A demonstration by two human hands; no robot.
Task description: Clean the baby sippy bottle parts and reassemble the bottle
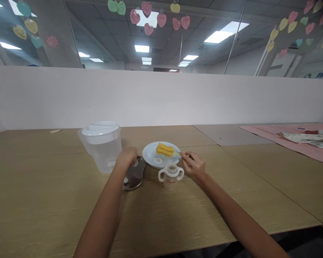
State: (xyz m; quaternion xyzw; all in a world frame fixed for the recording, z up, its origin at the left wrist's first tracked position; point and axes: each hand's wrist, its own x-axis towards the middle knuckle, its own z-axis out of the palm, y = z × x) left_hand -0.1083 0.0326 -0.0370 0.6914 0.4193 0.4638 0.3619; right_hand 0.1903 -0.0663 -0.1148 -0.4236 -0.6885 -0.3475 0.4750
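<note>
A white plate (150, 154) on the wooden table carries a yellow sponge brush (165, 149) and a small white ring (158, 160). My right hand (193, 165) is closed in a pinch on the brush's thin handle at the plate's right rim. In front of the plate stands a small two-handled baby bottle (171, 175) with no cap. My left hand (127, 157) is curled over the far end of a shiny metal tray (134, 177), fingers closed on a small part I cannot make out. A clear lidded water jug (102, 147) stands just left of that hand.
A white partition wall (161, 96) runs along the table's far edge. At the right lies a pink cloth (290, 141) with a patterned fabric (307, 138) on it. A grey mat (228, 134) sits behind the plate to the right.
</note>
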